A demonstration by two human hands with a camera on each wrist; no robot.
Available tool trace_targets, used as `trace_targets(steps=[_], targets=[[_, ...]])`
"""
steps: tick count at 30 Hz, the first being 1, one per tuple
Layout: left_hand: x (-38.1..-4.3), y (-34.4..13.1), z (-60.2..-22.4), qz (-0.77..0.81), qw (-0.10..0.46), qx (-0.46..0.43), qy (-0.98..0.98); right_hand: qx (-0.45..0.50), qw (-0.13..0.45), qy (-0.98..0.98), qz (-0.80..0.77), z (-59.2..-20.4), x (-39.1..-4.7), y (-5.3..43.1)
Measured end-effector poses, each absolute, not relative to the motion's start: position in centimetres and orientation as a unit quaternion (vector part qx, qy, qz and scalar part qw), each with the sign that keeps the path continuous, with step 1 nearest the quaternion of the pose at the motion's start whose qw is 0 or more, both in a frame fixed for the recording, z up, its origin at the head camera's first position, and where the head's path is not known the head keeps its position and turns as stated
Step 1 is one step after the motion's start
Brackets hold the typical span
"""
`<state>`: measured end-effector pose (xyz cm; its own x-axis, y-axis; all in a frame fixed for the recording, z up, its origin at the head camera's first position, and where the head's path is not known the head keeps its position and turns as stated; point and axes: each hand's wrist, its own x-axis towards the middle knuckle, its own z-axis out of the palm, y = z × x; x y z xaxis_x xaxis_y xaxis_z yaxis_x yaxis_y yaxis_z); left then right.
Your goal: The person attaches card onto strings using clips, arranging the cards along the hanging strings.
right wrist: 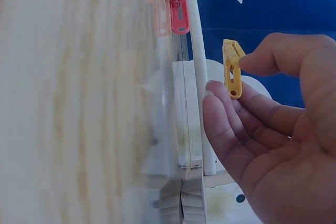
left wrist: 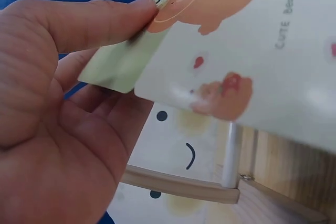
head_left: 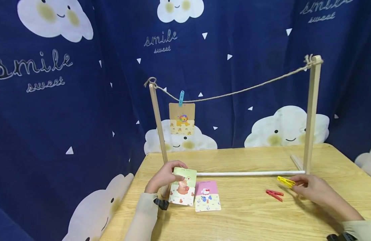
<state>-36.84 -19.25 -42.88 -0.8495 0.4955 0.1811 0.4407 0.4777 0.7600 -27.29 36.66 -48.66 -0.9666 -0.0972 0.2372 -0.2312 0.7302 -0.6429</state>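
Observation:
My left hand [head_left: 168, 176] pinches a green-and-white bear card [head_left: 181, 194] between thumb and fingers, raised near the left post; "Cute Bear" is printed on it in the left wrist view. On the table beside it lies a pink-topped card [head_left: 208, 196] with a white character in blue. At the right, my right hand [head_left: 313, 189] pinches a yellow clothespin [right wrist: 232, 72] between thumb and fingertips, above the table. Just left of that hand a red clothespin [head_left: 274, 194] lies on the wood. A lion card [head_left: 181, 118] hangs from the rope by a blue clothespin [head_left: 181, 98].
A twine rope [head_left: 242, 90] sags between two wooden posts, the left one [head_left: 157, 117] and the taller-looking right one [head_left: 312, 117]. A white bar [head_left: 248, 173] joins them low down across the wooden table [head_left: 242, 221]. Behind hangs a dark blue curtain [head_left: 233, 73] with clouds.

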Motion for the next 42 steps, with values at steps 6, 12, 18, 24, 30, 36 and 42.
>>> trace_targets(steps=[6, 12, 18, 24, 30, 36, 42], targets=[[-36.7, -19.1, -42.4, 0.447, 0.037, 0.279, 0.849, 0.089, 0.096, -0.924, 0.36, -48.7, -27.2, 36.7], [-36.4, -18.7, -41.8, 0.48, 0.041, 0.283, 0.829, 0.095, 0.104, -0.925, 0.353, -48.9, -27.0, 36.9], [-36.0, -18.5, -41.3, 0.508, 0.045, 0.265, 0.818, 0.091, 0.108, -0.928, 0.345, -48.8, -27.2, 36.9], [-36.0, -18.5, -41.1, 0.509, 0.039, 0.269, 0.817, 0.076, 0.119, -0.93, 0.34, -48.5, -27.4, 36.9], [-35.8, -18.5, -40.9, 0.523, 0.039, 0.276, 0.805, 0.067, 0.117, -0.931, 0.339, -48.6, -27.2, 36.6], [-35.8, -18.3, -41.0, 0.519, 0.039, 0.279, 0.807, 0.073, 0.123, -0.931, 0.336, -48.5, -26.9, 36.7], [-35.9, -18.1, -40.8, 0.529, 0.042, 0.281, 0.8, 0.078, 0.131, -0.932, 0.328, -48.3, -27.3, 36.9]])
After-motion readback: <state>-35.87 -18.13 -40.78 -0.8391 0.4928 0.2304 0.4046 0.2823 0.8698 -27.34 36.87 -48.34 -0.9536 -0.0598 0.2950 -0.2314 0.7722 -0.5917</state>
